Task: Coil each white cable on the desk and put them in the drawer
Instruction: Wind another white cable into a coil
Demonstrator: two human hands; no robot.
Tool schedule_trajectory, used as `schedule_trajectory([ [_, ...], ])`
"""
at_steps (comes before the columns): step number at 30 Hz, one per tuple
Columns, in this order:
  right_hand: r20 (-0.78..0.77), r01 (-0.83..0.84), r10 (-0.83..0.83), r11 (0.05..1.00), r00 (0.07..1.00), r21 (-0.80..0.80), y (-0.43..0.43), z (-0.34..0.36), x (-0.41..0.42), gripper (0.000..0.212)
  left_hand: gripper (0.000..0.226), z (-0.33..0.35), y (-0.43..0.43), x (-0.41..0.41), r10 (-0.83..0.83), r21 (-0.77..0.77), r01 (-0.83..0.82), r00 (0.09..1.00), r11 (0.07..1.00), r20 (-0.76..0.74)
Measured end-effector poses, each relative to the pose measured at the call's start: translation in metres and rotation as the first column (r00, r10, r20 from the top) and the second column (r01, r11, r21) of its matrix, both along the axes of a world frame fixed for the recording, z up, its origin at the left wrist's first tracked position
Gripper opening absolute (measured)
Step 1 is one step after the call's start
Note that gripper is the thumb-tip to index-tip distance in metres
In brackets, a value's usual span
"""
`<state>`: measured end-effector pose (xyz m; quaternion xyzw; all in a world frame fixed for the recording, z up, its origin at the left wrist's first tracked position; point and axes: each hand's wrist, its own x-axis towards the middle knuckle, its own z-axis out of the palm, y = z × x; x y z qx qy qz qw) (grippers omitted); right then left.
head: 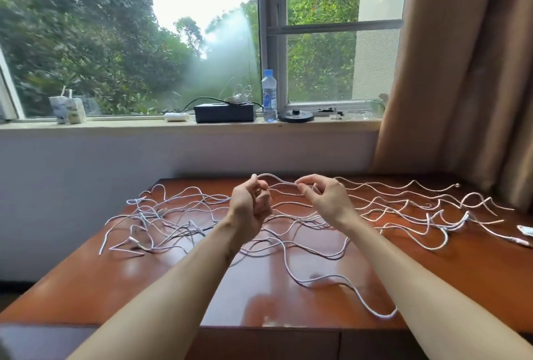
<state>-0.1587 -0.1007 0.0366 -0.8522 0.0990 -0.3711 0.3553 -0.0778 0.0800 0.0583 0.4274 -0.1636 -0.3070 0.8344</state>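
Pinching one white cable (281, 180) between raised left hand (253, 206) and right hand (324, 201).

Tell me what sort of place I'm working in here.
Probably a hotel room or bedroom: a polished wooden desk below a window, a heavy brown curtain, and a water bottle beside what looks like a kettle base on the sill.

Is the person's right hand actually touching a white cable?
Touching. The head view shows the right hand pinching a raised white cable between thumb and forefinger.
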Motion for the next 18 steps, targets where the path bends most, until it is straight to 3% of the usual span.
schedule_trajectory([
  [3,-0.018,-0.042,0.042,0.999,0.999,0.015,0.019,-0.004,0.007,0.007,0.039,0.001,0.019,0.011,0.045,-0.129,-0.065,0.987,0.99,-0.156],
  [6,-0.025,-0.054,0.054,0.998,0.998,0.032,0.034,-0.011,0.014,0.008,0.036,-0.001,0.033,0.019,0.057,-0.209,-0.104,0.974,0.972,-0.219],
  [11,-0.095,-0.012,0.005,0.997,0.995,-0.07,0.049,-0.019,0.027,0.015,0.04,-0.009,0.045,0.032,0.013,-0.314,-0.101,0.963,0.944,-0.271],
  [16,-0.194,-0.176,0.161,0.982,0.968,-0.062,0.07,-0.03,0.036,0.003,0.045,-0.021,0.051,0.04,0.002,-0.345,-0.109,0.956,0.932,-0.295],
  [18,-0.202,-0.213,0.205,0.977,0.958,-0.022,0.077,-0.034,0.038,0.009,0.046,-0.023,0.05,0.044,-0.016,-0.363,-0.099,0.953,0.927,-0.302],
])
